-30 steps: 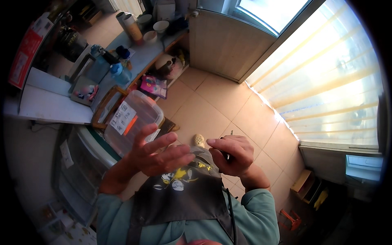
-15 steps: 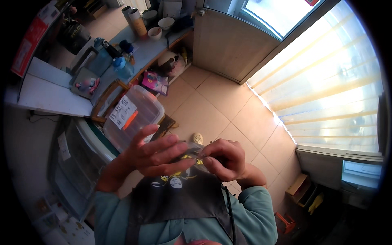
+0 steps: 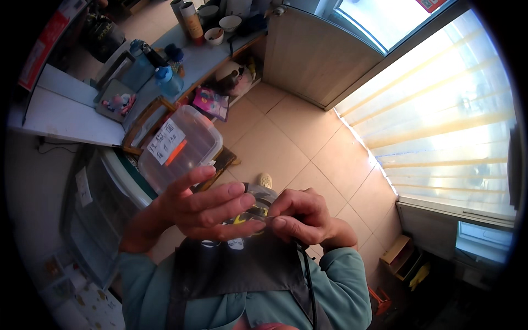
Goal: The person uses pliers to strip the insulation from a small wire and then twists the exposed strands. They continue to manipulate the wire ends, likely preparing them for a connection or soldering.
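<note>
Clocked from the thin item [image 3: 269, 217], kind indistinct, between the hands: the left hand [image 3: 206, 206] lies at 9 o'clock, fingers parted, grip undeterminable; the right hand [image 3: 301, 216], at 3, pinches the item narrowly; a clear tub [image 3: 199, 135] sits at 10, the dark apron [image 3: 236, 267] at 6.

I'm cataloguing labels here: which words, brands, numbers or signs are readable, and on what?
I won't copy out wording, only say where it stands:
Clear plastic box: large dark handwriting on its white label.
Pink package: any printing is too small to read.
Red sheet, upper left: too blurred.
Red sticker, top edge, right: cut off, unreadable.
</note>
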